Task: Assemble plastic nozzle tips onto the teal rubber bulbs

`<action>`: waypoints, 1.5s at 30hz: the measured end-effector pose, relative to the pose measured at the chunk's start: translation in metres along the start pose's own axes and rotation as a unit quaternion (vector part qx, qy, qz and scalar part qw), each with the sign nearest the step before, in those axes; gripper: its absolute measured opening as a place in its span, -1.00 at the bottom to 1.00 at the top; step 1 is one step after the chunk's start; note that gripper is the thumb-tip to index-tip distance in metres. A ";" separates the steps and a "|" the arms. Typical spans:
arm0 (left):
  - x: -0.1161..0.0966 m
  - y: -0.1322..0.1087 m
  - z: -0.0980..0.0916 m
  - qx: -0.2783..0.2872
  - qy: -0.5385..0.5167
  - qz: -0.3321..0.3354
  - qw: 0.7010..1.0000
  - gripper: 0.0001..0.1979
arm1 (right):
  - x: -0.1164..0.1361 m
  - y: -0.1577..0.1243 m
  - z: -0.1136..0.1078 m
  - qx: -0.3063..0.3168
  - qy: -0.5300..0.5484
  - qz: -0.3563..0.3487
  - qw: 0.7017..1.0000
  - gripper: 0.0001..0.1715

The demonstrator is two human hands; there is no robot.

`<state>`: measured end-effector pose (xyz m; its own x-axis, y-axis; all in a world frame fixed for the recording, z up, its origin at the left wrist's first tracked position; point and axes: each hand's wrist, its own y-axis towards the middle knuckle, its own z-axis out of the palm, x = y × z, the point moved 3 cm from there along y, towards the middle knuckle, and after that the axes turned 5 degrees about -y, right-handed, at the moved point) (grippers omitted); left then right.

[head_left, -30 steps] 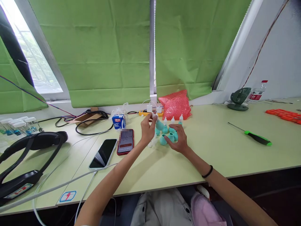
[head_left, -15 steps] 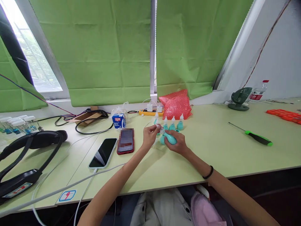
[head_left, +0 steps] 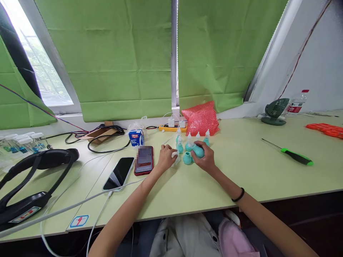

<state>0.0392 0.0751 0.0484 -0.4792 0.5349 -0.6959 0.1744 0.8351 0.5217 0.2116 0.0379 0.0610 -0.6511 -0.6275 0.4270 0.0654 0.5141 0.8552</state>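
As my right hand (head_left: 205, 161) gripped a teal rubber squeeze bulb (head_left: 198, 151) low over the pale green tabletop (head_left: 254, 171), my left hand (head_left: 165, 159) pinched a small white plastic nozzle tip (head_left: 175, 154) nearby. Judgement: the tip should meet the bulb's neck squarely, with the bulb unsquashed. A loose second teal bulb (head_left: 187, 157) stood between the hands, crowding them. A row of tipped teal bulbs (head_left: 189, 144) stood just behind, easily toppled. A red-cased phone (head_left: 144, 160) lay left, clear.

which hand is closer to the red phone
Left. The left hand rests on the table just to the right of the red phone, almost beside it. The right hand is farther right, beyond the left hand, gripping a teal bulb.
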 end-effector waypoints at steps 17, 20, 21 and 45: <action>-0.053 -0.027 0.002 0.160 -0.363 -0.085 0.914 -0.65 | 0.019 -0.015 0.030 0.307 0.402 0.196 0.840 -0.79; -0.051 -0.035 0.001 0.155 -0.393 -0.110 0.900 -0.65 | 0.029 -0.026 0.034 0.344 0.438 0.208 0.804 -0.76; -0.050 -0.038 0.002 0.149 -0.398 -0.119 0.897 -0.65 | 0.032 -0.031 0.035 0.353 0.446 0.214 0.794 -0.74; -0.013 -0.061 0.024 0.060 -0.519 -0.336 0.784 -0.75 | 0.004 -0.038 0.046 0.401 0.215 0.082 0.887 -0.88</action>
<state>0.0553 0.0203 0.0132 0.4500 -0.2660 -0.8525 0.2921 0.9459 -0.1410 0.1722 0.0428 0.0170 -0.3234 -0.5828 0.7455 -0.5383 0.7612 0.3616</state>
